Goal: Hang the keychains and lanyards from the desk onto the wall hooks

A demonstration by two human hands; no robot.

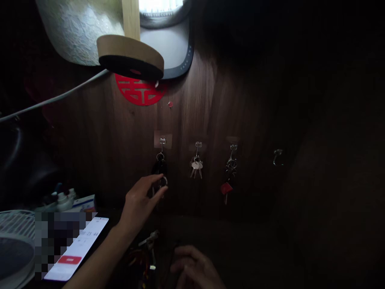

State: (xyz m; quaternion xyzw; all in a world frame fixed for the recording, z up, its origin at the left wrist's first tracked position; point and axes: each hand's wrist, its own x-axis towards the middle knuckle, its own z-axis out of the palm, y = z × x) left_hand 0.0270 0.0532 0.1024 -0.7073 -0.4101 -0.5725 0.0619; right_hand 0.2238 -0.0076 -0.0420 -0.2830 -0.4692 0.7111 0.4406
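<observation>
From the leftmost hook point(163, 141) on the wooden panel point(207, 100) hangs a dark keyring point(160, 165), likely light, its metal stiff and slightly slippery, its loose parts apt to swing; its lower ring point(165, 182) looks the surest hold. The left hand point(138, 198) has thumb and fingertip about that ring, but whether this grip pinches cannot be told; the right hand point(197, 265) curls in shadow, its grip equally unclear.

Key bunches point(196, 165) hang above the desk point(246, 245)'s back edge.
On the desk, more keys point(151, 238) lie right of the phone point(80, 248).
</observation>
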